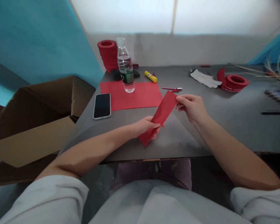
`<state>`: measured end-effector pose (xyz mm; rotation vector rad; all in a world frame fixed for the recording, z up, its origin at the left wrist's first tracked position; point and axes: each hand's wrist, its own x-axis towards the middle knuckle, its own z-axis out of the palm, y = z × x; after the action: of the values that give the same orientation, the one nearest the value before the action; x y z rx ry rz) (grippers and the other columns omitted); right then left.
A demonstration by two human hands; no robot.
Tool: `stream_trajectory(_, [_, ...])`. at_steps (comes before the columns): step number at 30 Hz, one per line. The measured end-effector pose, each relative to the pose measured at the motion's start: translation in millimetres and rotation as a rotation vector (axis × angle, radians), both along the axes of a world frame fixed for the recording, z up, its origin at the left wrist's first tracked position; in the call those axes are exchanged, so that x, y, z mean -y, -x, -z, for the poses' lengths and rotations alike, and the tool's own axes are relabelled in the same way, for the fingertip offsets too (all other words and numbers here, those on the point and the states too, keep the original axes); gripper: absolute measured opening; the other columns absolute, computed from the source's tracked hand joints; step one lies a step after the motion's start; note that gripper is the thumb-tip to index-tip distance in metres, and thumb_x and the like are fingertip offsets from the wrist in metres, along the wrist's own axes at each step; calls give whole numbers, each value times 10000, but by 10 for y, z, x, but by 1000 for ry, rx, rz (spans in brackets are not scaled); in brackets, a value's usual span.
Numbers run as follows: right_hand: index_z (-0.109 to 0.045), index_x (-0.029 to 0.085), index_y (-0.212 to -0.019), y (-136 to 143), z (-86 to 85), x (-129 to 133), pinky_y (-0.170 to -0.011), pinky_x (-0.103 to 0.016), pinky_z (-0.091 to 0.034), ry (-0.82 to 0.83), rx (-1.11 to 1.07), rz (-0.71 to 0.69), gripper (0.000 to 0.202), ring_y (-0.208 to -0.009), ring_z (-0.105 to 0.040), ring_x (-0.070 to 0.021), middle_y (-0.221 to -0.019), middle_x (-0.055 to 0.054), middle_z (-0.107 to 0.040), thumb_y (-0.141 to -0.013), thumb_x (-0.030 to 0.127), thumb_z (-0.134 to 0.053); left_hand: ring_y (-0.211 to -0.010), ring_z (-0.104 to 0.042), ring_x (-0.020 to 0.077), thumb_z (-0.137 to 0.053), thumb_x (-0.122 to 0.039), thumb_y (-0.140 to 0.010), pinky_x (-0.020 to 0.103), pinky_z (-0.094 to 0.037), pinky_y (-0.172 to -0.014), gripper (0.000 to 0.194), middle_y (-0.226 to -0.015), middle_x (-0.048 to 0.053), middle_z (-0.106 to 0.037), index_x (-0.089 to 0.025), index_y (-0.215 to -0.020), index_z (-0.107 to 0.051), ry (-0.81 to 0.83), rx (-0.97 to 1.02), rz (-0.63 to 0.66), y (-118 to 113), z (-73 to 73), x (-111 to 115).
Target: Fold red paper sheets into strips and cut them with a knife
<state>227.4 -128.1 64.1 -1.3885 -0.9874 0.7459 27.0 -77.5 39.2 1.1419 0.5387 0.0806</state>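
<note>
A long red paper strip (164, 109) is held at a slant above the grey table, near its front edge. My left hand (150, 126) grips the lower part, thumb on top and fingers underneath. At the strip's upper right corner, my right hand (191, 105) pinches the edge between thumb and fingers. Behind the strip lies a larger red sheet (137, 99), with a water bottle (126, 68) standing on it. A yellow glue stick (151, 76) and a pen (172, 88) lie beyond my hands.
On the grey table (224, 124) are a phone (102, 106) at left, a white glove (205, 78) and a red paper roll (235, 82) at right. A red stack (108, 56) stands behind. An open cardboard box (32, 140) is left of the table.
</note>
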Motion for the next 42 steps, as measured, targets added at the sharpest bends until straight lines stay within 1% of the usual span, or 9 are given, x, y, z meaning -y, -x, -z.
stream_trajectory(5, [-687,190,-709,-67,-11,-103,-427,-237,-442,-69,25,36,114,-494,-538,-104,-602,-13,-614,-692,303,-685,-512,-548,101,-629,-261,-779,246,-483,-505,236,-651,-19,-545,-148,-976,-563,56,52,40,37,27,-42])
stream_trajectory(9, [-673,188,-737,-236,-16,-210,-462,-255,-471,-76,66,82,139,-544,-577,-122,-663,-28,-633,-726,326,-665,-508,-530,89,-650,-292,-778,231,-469,-481,219,-662,-21,-536,-143,-912,-565,-58,-2,37,42,74,-160])
stream_trajectory(15, [-673,177,-984,-810,92,-672,-734,-346,-530,-31,254,73,321,-868,-648,-194,-952,-98,-691,-837,428,-536,-473,-488,73,-610,-241,-805,215,-414,-446,155,-675,-9,-522,-126,-898,-563,-117,-25,-240,74,83,-451])
stream_trajectory(19, [-634,167,-1140,-1083,324,-1154,-863,-395,-462,295,1014,103,342,-1028,-592,-242,-1124,-125,-647,-876,290,-453,-599,-567,119,-508,-423,-887,263,-482,-558,327,-796,33,-577,-172,-1093,-545,-48,109,-262,-10,-169,-618])
stream_trajectory(22, [-620,139,-1155,-1116,498,-1406,-864,-405,-443,399,1167,43,350,-1087,-554,-277,-1189,-166,-606,-856,251,-479,-547,-539,114,-239,-597,-929,246,-455,-511,576,-763,34,-562,-161,-1138,-551,-52,229,-290,-140,-465,-708])
stream_trajectory(27, [-681,155,-922,-1109,570,-1509,-771,-408,-445,472,1265,57,211,-945,-595,-286,-999,-173,-653,-819,255,-525,-541,-518,91,-181,-561,-956,223,-459,-512,582,-771,24,-546,-161,-1209,-520,-45,458,-287,-276,-715,-752])
stream_trajectory(33, [-603,161,-1001,-1034,469,-1305,-690,-339,-422,394,1297,100,244,-833,-606,-248,-913,-149,-661,-859,270,-437,-628,-605,136,-249,-597,-933,337,-532,-675,566,-814,33,-576,-173,-1213,-498,37,407,-309,-277,-532,-784])
stream_trajectory(38, [-545,190,-1002,-826,596,-1092,-600,-316,-400,137,924,259,269,-661,-572,-218,-755,-83,-639,-832,364,-428,-643,-614,165,-225,-652,-904,367,-515,-718,640,-763,46,-598,-145,-1115,-553,144,347,-355,-314,-316,-833])
stream_trajectory(42, [-550,191,-1034,-755,725,-1058,-565,-292,-398,67,778,252,356,-611,-542,-180,-727,-48,-604,-867,418,-332,-678,-604,168,-238,-572,-921,287,-478,-635,577,-744,69,-601,-123,-1068,-569,302,303,-378,-349,-143,-884])
